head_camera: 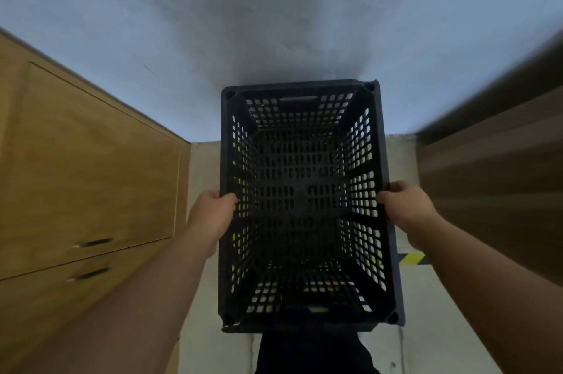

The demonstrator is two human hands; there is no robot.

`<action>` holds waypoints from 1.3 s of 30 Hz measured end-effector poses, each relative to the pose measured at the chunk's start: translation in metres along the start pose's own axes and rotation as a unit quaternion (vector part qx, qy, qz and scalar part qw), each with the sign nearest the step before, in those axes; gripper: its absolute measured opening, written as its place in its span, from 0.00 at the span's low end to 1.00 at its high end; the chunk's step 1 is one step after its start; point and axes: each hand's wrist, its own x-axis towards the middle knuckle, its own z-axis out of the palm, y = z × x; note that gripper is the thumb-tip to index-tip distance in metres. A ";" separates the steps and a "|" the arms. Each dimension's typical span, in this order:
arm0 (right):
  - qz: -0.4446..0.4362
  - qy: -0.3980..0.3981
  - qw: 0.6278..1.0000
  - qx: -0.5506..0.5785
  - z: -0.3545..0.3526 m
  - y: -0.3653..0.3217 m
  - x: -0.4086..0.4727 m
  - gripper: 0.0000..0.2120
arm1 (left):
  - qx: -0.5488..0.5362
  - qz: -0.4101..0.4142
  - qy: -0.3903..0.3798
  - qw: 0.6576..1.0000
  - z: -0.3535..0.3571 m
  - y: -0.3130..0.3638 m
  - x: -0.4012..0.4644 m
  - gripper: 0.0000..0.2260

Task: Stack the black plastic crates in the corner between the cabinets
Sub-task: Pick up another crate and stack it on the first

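Note:
A black perforated plastic crate (pixel 304 203) fills the middle of the head view, seen from above with its open top toward me. My left hand (pixel 210 216) grips its left rim and my right hand (pixel 408 209) grips its right rim, fingers curled over the edges. The crate sits between a wooden cabinet (pixel 85 166) on the left and a darker cabinet (pixel 493 178) on the right, its far end close to the pale wall (pixel 274 23). Whether other crates lie beneath it is hidden.
Pale floor (pixel 396 343) shows around the crate. A yellow and black hazard stripe (pixel 411 259) runs on the floor at the right. The left cabinet has two metal handles (pixel 94 242). Dark clothing (pixel 310 352) shows at the bottom edge.

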 end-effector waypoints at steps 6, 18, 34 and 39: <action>-0.052 -0.019 0.996 -0.074 0.000 0.008 -0.005 0.14 | -0.021 0.003 0.022 1.000 0.000 -0.006 0.005 0.05; -0.049 -0.004 0.985 -0.164 -0.021 -0.002 -0.056 0.31 | 0.244 0.143 0.015 0.959 -0.026 0.017 -0.037 0.23; -0.003 0.100 0.994 -0.048 -0.137 0.051 -0.179 0.33 | 0.494 0.417 -0.094 0.757 0.040 0.134 -0.198 0.23; 0.022 0.127 0.992 0.011 -0.182 0.092 -0.218 0.33 | 0.492 0.466 -0.121 0.725 0.089 0.152 -0.264 0.22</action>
